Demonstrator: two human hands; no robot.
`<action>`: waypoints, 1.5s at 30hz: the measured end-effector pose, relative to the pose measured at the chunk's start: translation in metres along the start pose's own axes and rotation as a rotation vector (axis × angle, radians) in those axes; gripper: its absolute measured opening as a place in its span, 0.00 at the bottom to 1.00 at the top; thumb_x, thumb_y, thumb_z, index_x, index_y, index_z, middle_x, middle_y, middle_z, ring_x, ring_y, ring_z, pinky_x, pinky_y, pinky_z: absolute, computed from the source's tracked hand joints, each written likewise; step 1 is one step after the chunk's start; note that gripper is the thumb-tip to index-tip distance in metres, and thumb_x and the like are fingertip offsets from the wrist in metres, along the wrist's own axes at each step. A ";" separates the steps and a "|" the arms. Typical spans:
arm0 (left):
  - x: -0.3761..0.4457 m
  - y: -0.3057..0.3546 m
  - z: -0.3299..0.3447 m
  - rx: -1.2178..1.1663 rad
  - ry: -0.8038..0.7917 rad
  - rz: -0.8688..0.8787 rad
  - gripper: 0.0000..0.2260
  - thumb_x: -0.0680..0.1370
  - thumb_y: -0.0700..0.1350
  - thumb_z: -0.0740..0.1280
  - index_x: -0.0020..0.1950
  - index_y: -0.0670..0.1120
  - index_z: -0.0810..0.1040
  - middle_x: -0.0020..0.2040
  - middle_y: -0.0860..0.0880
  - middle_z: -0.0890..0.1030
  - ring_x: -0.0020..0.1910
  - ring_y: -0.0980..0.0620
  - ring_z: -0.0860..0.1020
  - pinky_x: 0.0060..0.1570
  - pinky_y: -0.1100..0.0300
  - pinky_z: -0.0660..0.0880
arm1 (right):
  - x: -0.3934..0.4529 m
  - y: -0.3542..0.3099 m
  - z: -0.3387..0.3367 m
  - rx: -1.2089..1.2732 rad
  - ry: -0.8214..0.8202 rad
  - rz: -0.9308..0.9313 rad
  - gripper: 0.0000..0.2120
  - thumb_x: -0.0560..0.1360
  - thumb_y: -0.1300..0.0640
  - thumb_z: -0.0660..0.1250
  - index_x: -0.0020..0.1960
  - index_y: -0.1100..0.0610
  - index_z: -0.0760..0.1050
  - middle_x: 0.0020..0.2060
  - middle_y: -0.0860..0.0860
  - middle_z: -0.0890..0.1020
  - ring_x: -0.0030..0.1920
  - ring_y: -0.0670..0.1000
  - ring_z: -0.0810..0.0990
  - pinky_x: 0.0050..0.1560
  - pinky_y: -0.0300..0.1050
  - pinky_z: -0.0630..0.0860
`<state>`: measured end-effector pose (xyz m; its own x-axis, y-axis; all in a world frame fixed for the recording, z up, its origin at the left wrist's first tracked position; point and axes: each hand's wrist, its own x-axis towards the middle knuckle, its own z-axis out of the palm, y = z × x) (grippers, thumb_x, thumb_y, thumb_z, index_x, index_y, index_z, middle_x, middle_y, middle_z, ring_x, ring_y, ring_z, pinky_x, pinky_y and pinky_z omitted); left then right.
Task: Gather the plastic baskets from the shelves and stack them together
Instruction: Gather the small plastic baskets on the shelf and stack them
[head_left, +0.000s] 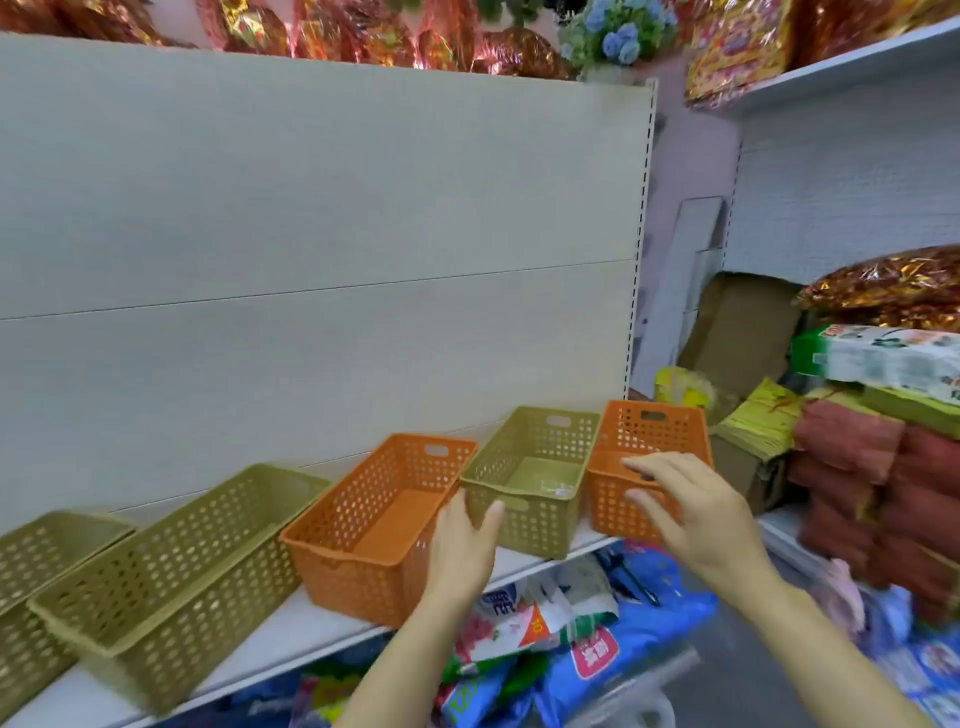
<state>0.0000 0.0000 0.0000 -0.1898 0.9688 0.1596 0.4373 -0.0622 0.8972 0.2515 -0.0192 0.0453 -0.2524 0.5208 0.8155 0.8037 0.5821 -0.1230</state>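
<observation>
Several perforated plastic baskets stand in a row on a white shelf (322, 629). From the right they are an orange basket (649, 436), an olive basket (540, 473), a larger orange basket (374, 514), a long olive basket (197, 551) and another olive basket (36, 561) at the left edge. My left hand (462, 551) is open, its thumb at the near left corner of the small olive basket. My right hand (691, 514) hovers open in front of the rightmost orange basket, fingers spread and blurred, holding nothing.
A tall beige back panel (311, 234) rises behind the baskets. Bagged goods (571, 623) fill the space under the shelf. To the right are stacked red and yellow packs (857, 467), a cardboard box (743, 332) and foil-wrapped goods (893, 286).
</observation>
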 end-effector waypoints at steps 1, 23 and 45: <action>0.009 0.006 0.017 -0.124 0.007 -0.125 0.32 0.81 0.56 0.63 0.79 0.43 0.58 0.77 0.49 0.63 0.75 0.47 0.62 0.73 0.52 0.60 | 0.000 0.010 0.004 -0.013 0.016 0.002 0.17 0.76 0.48 0.61 0.56 0.57 0.80 0.49 0.50 0.82 0.50 0.50 0.78 0.50 0.43 0.73; 0.121 0.098 0.110 -1.253 0.744 -0.176 0.31 0.73 0.24 0.48 0.74 0.43 0.62 0.68 0.40 0.74 0.58 0.41 0.79 0.51 0.48 0.81 | -0.039 0.153 0.094 -0.137 0.003 0.139 0.13 0.72 0.53 0.62 0.45 0.53 0.84 0.38 0.49 0.86 0.33 0.55 0.82 0.32 0.44 0.74; 0.115 0.091 -0.035 -1.030 0.359 -0.156 0.40 0.74 0.23 0.54 0.79 0.55 0.58 0.54 0.53 0.79 0.48 0.51 0.80 0.46 0.51 0.80 | 0.040 -0.033 0.190 -0.100 -0.246 0.467 0.07 0.64 0.55 0.77 0.34 0.51 0.79 0.27 0.49 0.82 0.26 0.50 0.81 0.25 0.39 0.60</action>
<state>-0.0126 0.0971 0.1148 -0.4968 0.8675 -0.0244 -0.5246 -0.2778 0.8048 0.1128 0.1013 -0.0253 0.0350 0.8482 0.5286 0.9050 0.1974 -0.3767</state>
